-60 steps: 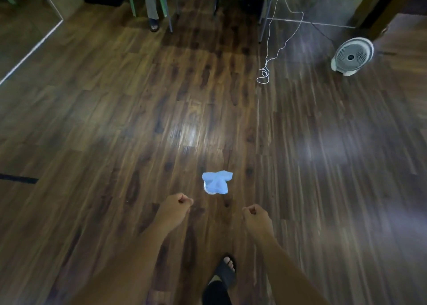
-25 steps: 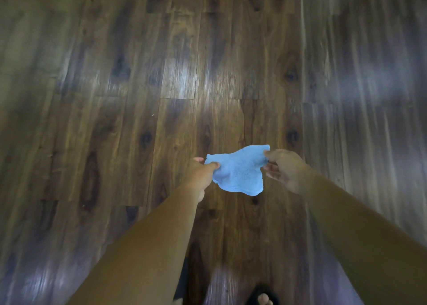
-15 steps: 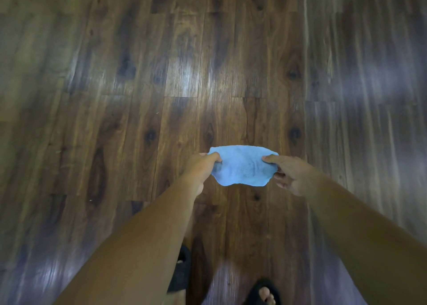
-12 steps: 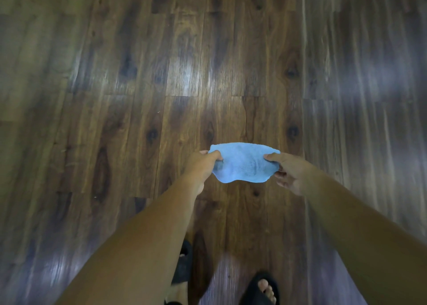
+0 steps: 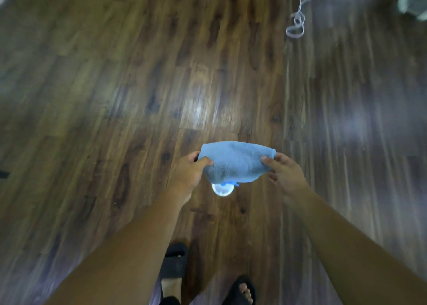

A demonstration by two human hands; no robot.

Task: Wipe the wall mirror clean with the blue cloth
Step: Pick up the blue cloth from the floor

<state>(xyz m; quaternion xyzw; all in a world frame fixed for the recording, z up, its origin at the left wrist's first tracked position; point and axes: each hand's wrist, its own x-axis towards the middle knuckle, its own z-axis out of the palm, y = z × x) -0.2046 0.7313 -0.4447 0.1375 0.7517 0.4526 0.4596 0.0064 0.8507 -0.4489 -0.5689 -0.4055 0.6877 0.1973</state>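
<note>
Two-hand pinch on cloth; mirror not in view

Blue cloth point(image 5: 238, 160) is off the floor, held in the air just above a small white round object point(image 5: 221, 189) that sits on the wooden floor point(image 5: 115, 96). From this view the cloth covers that object's far edge.

Left hand point(image 5: 189, 173) pinches the cloth's left end, with the thumb on top and the fingers curled under. Right hand point(image 5: 285, 173) pinches the right end between thumb and fingertips. Both grips are closed on fabric and hold nothing else.

The cloth spans hand to hand. Its top edge is roughly straight and its middle sags toward the white object, so the bulk lies between and slightly below the two pinches.

Handling, judged: light, soft, limp towelling with no stiffness, not fragile, not slippery. It can be taken anywhere. Edge pinches let it drape; bunched into one palm it should press better on glass.

Wall mirror: cannot pick it out here.
</note>
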